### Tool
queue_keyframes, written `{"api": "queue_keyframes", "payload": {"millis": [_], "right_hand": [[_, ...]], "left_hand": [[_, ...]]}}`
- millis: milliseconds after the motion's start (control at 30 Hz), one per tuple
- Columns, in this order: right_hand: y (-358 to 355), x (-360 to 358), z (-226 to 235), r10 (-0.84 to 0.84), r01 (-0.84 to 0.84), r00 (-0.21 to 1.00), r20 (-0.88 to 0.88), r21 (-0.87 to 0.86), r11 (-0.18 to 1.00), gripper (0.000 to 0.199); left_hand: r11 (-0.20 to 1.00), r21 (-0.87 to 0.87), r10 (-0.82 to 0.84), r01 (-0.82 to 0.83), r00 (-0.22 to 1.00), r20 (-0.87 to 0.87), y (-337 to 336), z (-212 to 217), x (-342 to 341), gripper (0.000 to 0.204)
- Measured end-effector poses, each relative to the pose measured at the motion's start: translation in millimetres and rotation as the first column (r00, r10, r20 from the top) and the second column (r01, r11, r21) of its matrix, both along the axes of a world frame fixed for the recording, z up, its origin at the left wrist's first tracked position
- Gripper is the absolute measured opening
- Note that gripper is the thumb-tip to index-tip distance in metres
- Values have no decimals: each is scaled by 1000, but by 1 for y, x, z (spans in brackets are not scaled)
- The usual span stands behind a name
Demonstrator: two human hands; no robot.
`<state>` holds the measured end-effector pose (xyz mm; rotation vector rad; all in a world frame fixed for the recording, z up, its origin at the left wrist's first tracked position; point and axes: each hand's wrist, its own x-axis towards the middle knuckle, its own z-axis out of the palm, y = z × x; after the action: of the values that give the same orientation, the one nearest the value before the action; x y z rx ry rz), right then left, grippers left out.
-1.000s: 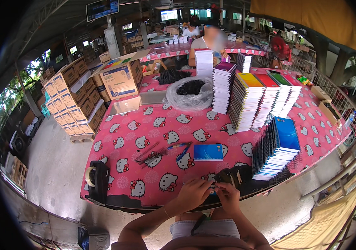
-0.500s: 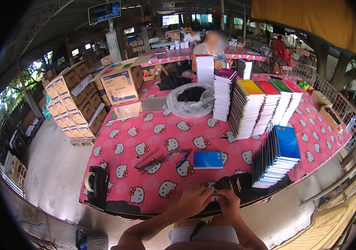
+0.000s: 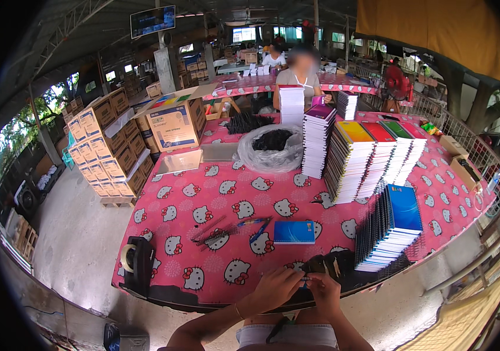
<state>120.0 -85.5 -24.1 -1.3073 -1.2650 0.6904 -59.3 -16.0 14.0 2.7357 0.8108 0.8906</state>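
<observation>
At the table's near edge my left hand (image 3: 278, 288) and my right hand (image 3: 324, 289) come together, fingers pinched. Between the fingertips shows a small dark and blue bit, too hidden to name. Just beyond lies a blue spiral notebook (image 3: 294, 232), flat on the pink cloth. Left of it are blue-handled pliers (image 3: 260, 230), a pen (image 3: 253, 221) and loose dark wire coils (image 3: 212, 235). To the right of my hands leans a tall stack of blue spiral notebooks (image 3: 387, 228). Black coils (image 3: 335, 264) lie in a heap beside my right hand.
A tape dispenser (image 3: 137, 263) stands at the near left corner. Stacks of yellow, red and green notebooks (image 3: 349, 161) and purple ones (image 3: 318, 140) rise at the right. A clear plastic bag (image 3: 269, 158) holds black coils. Cartons (image 3: 174, 124) stand far left. A co-worker (image 3: 300, 76) sits opposite.
The whole scene sits slightly lower in the picture. My hands stay together at the edge, fingers slightly shifted. The person opposite has shifted and has a purple item at hand.
</observation>
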Motion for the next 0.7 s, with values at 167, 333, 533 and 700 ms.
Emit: {"api": "queue_keyframes", "payload": {"millis": [167, 333, 533, 700], "right_hand": [[-5, -3, 5, 4, -9, 998, -66, -78, 997, 22], [-1, 4, 4, 17, -17, 1000, -3, -86, 996, 23], [2, 24, 17, 150, -138, 976, 160, -85, 987, 17], [11, 48, 7, 306, -305, 952, -10, -124, 944, 16]], "left_hand": [[999, 32, -3, 3, 1000, -11, -3, -17, -3, 29], [998, 56, -2, 3, 1000, -11, 0, -4, -2, 30], [994, 107, -16, 18, 1000, -21, -4, -10, -6, 30], [996, -37, -85, 87, 996, 38, -2, -5, -7, 30]]}}
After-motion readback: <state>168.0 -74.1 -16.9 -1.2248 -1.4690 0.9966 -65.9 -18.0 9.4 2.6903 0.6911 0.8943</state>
